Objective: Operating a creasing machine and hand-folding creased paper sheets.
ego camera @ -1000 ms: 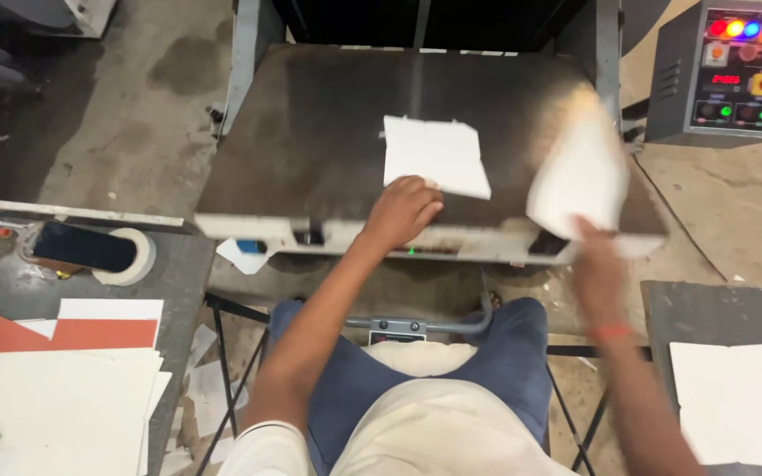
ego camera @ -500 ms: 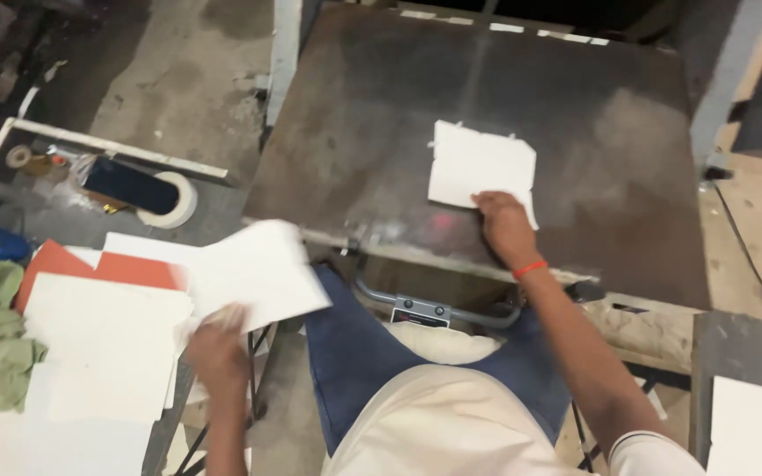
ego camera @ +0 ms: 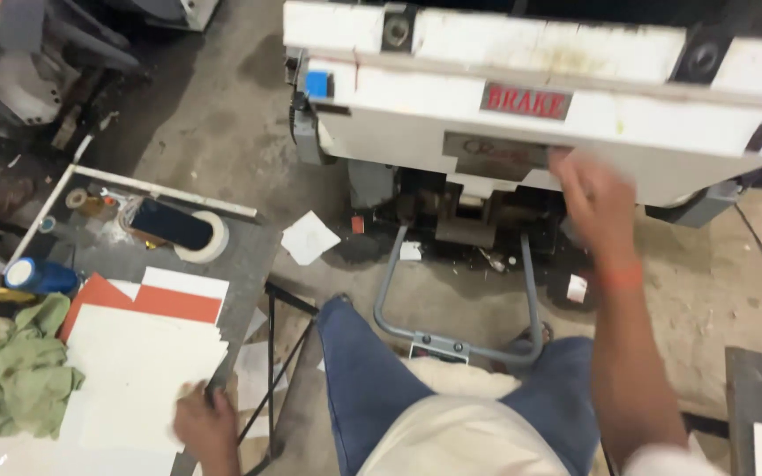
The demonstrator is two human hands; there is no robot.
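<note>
White sheets (ego camera: 138, 370) lie stacked on the near left surface (ego camera: 249, 256), partly over orange card (ego camera: 165, 301). At the stack's near right edge rests the left hand (ego camera: 207, 427), fingers curled on the top sheet; whether they grip it I cannot tell. Left of the stack lies a green rag (ego camera: 19, 370), farther off a tape roll (ego camera: 203, 240). On the right, the right hand (ego camera: 597, 198), blurred with fingers spread, reaches the white machine front (ego camera: 531, 97), holding nothing visible.

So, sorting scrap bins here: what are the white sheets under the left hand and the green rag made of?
The white sheets look like matte card or paper: flat, stiff-edged, stacked. The green rag looks like soft woven cloth, crumpled into folds.
</note>
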